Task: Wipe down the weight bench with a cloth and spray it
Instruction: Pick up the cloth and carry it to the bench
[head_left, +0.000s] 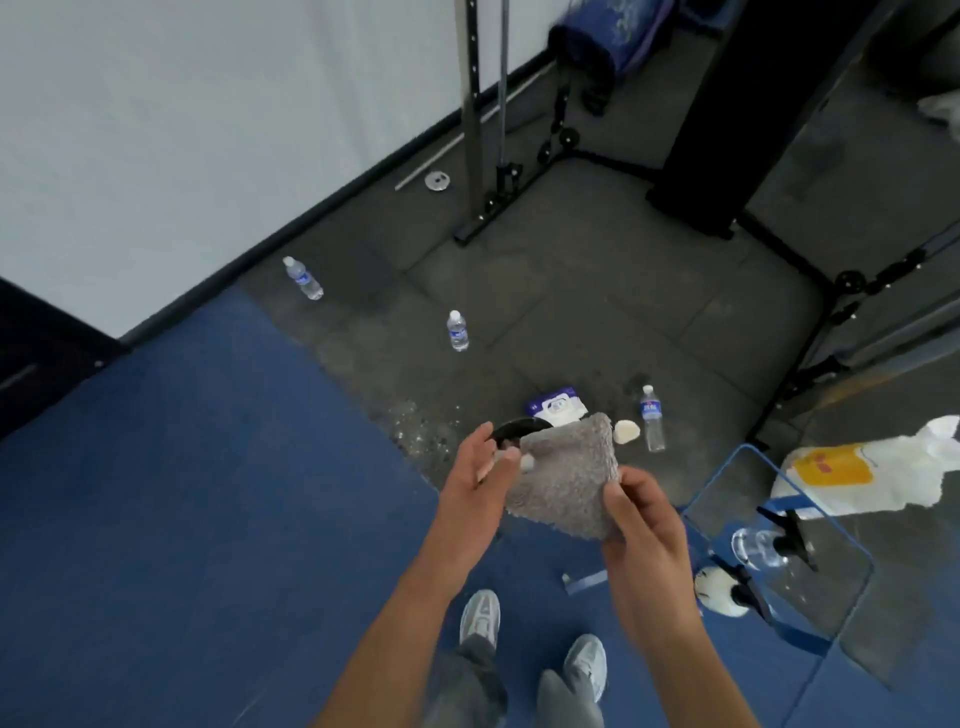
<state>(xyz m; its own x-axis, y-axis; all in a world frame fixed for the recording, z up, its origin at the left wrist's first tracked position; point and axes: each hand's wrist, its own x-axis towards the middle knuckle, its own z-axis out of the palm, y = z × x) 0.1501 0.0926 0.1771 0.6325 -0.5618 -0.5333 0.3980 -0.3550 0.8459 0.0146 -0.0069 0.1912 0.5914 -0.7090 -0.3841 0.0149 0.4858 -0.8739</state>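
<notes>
Both grips hold cloth (563, 475); blue mat (182, 519); white wall (182, 130).

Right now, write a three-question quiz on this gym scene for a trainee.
1. True or false: both hands hold the grey cloth.
2. How many water bottles stand on the dark floor mat? A) one B) three C) five
3. Fill in: the spray bottle lies on the ___ table at the person's right.

Key:
1. True: the left hand grips its left edge, the right hand its lower right corner.
2. B: bottles at.
3. Glass: the glass table has a blue frame.
</notes>
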